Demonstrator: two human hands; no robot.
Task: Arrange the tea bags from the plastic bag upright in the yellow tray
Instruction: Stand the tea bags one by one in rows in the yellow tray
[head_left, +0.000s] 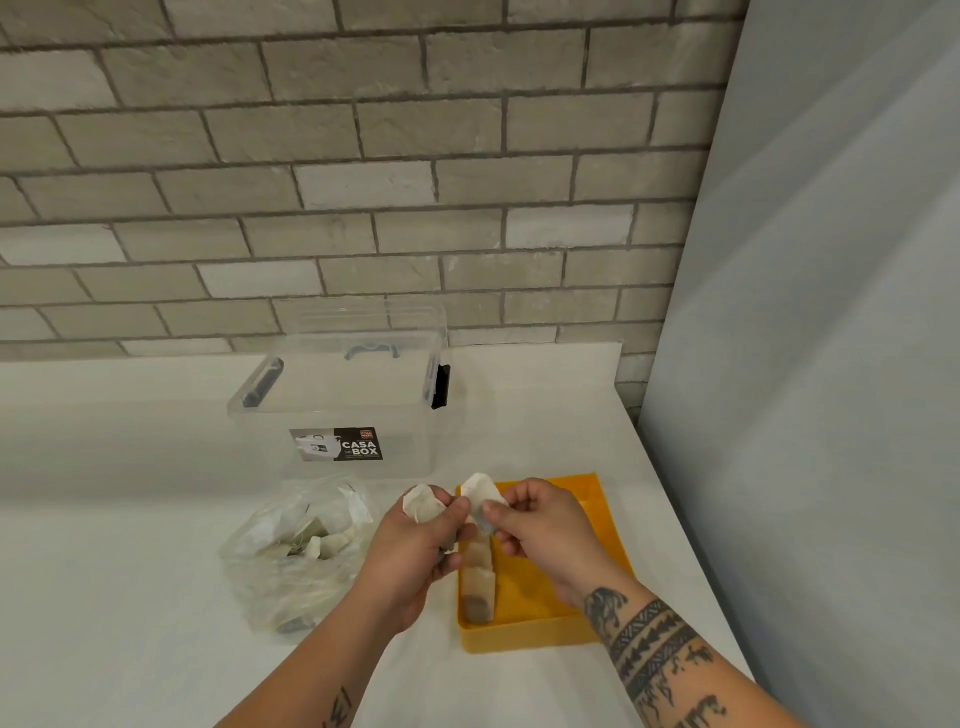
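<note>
The yellow tray sits on the white table at the right, with a row of tea bags standing along its left wall. My left hand grips one tea bag just left of the tray's far corner. My right hand pinches another tea bag above the tray's left side. The two hands almost touch. A crumpled clear plastic bag holding several more tea bags lies to the left of my left hand.
A clear plastic storage box with a lid and a "CASA BOX" label stands behind the bag and tray. A brick wall runs along the back. The table's right edge lies close to the tray, beside a pale grey wall.
</note>
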